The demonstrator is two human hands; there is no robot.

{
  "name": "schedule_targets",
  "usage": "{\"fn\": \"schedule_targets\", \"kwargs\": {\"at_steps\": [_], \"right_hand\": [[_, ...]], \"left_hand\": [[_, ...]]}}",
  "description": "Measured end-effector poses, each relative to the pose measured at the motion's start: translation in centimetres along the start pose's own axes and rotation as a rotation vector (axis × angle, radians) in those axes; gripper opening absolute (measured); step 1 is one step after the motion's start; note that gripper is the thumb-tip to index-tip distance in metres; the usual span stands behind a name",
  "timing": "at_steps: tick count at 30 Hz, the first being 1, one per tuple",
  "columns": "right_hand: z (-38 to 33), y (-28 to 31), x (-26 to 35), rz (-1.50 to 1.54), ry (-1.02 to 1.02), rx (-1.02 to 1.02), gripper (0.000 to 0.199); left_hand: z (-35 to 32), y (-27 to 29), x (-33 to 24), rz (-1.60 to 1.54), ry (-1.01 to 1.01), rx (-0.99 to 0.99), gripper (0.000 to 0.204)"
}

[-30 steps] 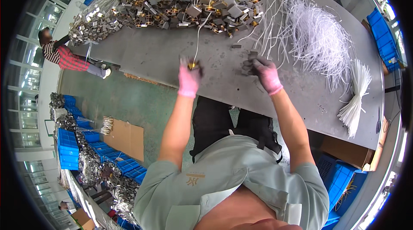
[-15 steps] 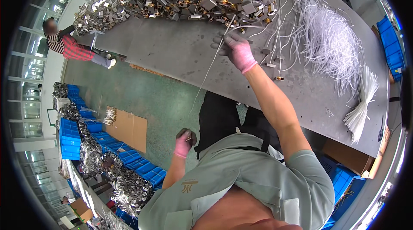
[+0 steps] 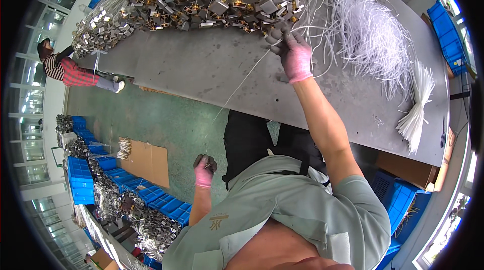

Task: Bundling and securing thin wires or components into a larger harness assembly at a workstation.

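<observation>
Between the hands, a thin white tie (image 3: 242,82) stretches taut, straight.

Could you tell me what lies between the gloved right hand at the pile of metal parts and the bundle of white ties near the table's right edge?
In the head view, a loose heap of white ties lies between the right hand and the bundle.
</observation>
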State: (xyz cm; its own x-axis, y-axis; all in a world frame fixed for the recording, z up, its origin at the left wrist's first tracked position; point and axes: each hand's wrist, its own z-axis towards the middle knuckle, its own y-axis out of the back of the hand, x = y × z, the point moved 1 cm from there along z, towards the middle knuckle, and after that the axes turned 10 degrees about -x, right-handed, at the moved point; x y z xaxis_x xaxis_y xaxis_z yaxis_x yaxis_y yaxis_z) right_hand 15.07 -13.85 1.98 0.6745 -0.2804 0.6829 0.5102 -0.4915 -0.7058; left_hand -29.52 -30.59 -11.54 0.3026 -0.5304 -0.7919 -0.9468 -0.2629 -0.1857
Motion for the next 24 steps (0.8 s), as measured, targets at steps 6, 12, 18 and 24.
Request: {"fn": "schedule_targets", "kwargs": {"at_steps": [6, 12, 18, 24], "right_hand": [[-3.6, -0.7, -0.1, -0.24, -0.173, 0.113, 0.032], [-1.6, 0.3, 4.2, -0.118, 0.0, 0.007, 0.031], [-8.0, -2.1, 2.0, -0.71, -0.029, 0.367, 0.025], [-9.7, -0.9, -0.1, -0.807, -0.048, 0.288, 0.023]], "left_hand": [[-1.4, -4.1, -2.0, 0.168, -0.076, 0.122, 0.032], [-2.4, -10.5, -4.3, 0.278, -0.175, 0.048, 0.044], [-0.4, -18.0, -5.6, 0.185, -0.173, 0.175, 0.05], [-0.4, -24.8, -7.1, 0.108, -0.144, 0.266, 0.05]]}}
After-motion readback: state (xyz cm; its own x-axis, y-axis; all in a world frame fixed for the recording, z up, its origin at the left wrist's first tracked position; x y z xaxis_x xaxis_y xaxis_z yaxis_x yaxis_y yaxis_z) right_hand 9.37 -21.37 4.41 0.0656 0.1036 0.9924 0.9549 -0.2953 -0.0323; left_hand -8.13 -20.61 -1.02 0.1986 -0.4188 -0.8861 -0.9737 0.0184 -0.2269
